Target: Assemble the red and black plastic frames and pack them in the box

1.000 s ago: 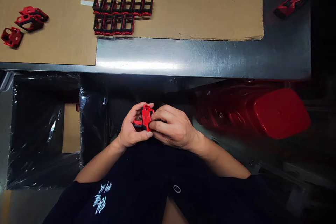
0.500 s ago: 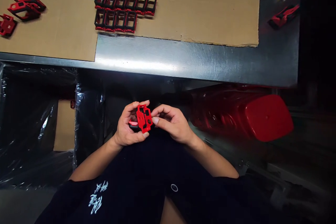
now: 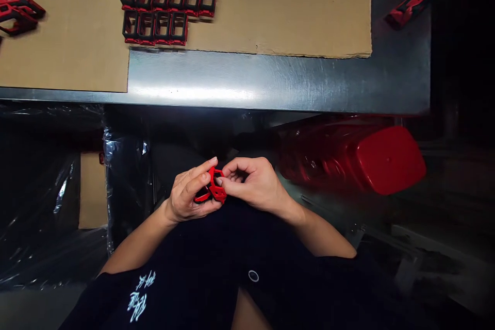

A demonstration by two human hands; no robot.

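Red-and-black plastic frame (image 3: 214,188) sits between the person's hands over the lap, well apart from the steel table's front edge (image 3: 247,102). Compared with the earlier frame, the part has turned from facing up to a tilted, partly edge-on position. The right hand (image 3: 253,183) has closed in, its fingertips (image 3: 220,180) now touching the part. The left hand (image 3: 189,196) grips it from the other side, with fingers curled around. Rectangular openings and a red lip are visible. Stacked red plastic containers (image 3: 386,160) lie to the right and a plastic-lined bin (image 3: 50,191) to the left, both well apart from the hands.
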